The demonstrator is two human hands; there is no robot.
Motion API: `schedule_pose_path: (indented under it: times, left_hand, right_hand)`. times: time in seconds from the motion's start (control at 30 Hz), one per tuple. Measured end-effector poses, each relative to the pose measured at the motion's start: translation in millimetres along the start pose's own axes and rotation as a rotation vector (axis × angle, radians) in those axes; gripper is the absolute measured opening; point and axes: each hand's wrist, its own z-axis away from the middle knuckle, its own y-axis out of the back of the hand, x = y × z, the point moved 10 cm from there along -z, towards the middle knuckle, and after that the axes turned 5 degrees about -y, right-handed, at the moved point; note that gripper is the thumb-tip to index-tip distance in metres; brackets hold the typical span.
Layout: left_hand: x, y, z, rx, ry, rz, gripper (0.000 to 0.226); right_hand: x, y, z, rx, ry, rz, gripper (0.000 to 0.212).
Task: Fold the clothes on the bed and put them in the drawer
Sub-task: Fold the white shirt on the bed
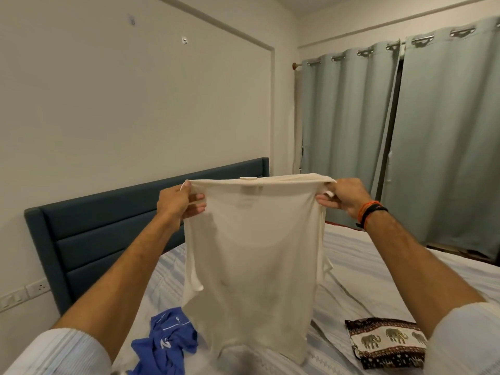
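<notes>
A cream T-shirt (254, 255) hangs in the air over the bed (359, 269), spread wide and held up by its shoulders. My left hand (180, 201) pinches the left shoulder corner. My right hand (342, 197) pinches the right shoulder corner. The shirt's hem hangs just above the pale striped sheet. A crumpled blue garment (166, 345) with white print lies on the bed at the lower left. A folded dark cloth with an elephant pattern (387, 342) lies on the bed at the lower right. No drawer is in view.
A dark blue padded headboard (108, 226) stands against the white wall on the left. Pale green curtains (405, 136) hang at the far right behind the bed. A switch panel (24, 292) sits on the wall at the left.
</notes>
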Motion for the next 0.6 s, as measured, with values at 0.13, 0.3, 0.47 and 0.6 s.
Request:
schedule_pose_path:
  times: [0.13,0.3,0.47,0.6]
  left_hand:
    - [7.5,-8.5,5.1,0.043,-0.125,-0.084,0.034]
    - [12.9,-7.8,13.6,0.143,-0.247,-0.210,0.030]
    - [16.1,-18.0,19.8,0.105,-0.295,-0.269,0.028]
    - [13.9,-23.6,26.1,0.087,-0.328,-0.332,0.028]
  right_hand:
    - [6.4,20.6,-14.1,0.076,0.081,0.071,0.016]
    - [-1.8,43.2,-14.8,0.170,0.205,0.248,0.011]
    - [-10.5,54.1,-11.2,0.184,0.229,0.306,0.013]
    - [-10.0,55.9,-10.9,0.178,0.238,0.323,0.012]
